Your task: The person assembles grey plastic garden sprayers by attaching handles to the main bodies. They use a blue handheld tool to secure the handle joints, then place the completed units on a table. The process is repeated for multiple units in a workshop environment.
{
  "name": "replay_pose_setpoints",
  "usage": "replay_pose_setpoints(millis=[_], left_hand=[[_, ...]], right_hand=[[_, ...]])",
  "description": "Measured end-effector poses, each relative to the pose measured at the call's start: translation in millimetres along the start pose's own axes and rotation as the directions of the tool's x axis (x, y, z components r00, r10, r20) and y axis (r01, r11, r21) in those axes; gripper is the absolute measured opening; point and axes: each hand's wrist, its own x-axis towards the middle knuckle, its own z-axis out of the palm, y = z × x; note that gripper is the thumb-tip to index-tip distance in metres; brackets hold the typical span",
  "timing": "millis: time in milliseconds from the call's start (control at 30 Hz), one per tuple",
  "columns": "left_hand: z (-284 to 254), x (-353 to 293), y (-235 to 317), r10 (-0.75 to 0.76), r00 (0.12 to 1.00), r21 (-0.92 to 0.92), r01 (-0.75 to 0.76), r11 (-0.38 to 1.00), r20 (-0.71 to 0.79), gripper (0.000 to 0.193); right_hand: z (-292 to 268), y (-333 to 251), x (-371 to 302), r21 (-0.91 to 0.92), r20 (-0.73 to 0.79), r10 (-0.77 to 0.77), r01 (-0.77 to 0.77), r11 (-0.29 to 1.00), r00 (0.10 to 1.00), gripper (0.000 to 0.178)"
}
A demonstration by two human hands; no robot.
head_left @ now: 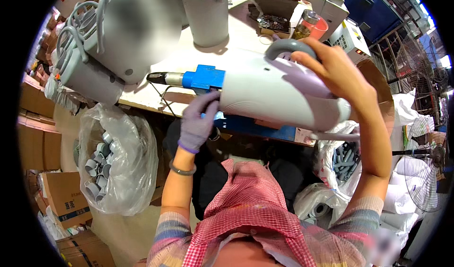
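A large light-grey plastic can (279, 92) lies on its side across the workbench. Its left end meets a blue fixture (208, 77) with a metal shaft and a black tip. My right hand (338, 70) is bare and closed around the can's curved dark-grey handle (289, 46) on top. At the can's left rim, just below the fixture, is my left hand (196, 123) in a thin purple glove. Its fingers are bent and drawn together there; whatever they pinch is hidden. A grey tube (336, 136) shows under the can's right end.
Several more grey cans (205, 18) stand on the bench (163, 94) at the left and back. A clear bag (120, 160) of grey parts stands at left, another bag (347, 160) of grey pieces at right. A small box (275, 25) of metal parts sits behind; a fan (423, 163) stands right.
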Motion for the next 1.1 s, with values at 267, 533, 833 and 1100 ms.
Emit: replay_pose_setpoints(millis=[267,533,833,1100], left_hand=[[88,32,-50,-0.194,0.851,0.659,-0.213,0.721,0.487,0.039],[73,12,-70,0.310,0.884,0.447,-0.448,0.774,0.349,0.028],[76,47,-92,-0.292,0.888,0.780,-0.109,0.616,0.355,0.046],[55,14,-31,0.142,0.979,0.424,-0.191,0.885,0.143,0.014]], right_hand=[[-24,79,-78,0.024,-0.104,0.136,-0.135,0.991,0.985,0.038],[-12,109,-173,0.172,-0.176,0.455,-0.428,0.887,0.873,0.033],[-10,126,-186,0.296,-0.238,0.449,-0.376,0.878,0.861,0.027],[-10,145,-215,0.309,-0.240,0.533,-0.457,0.834,0.811,0.025]])
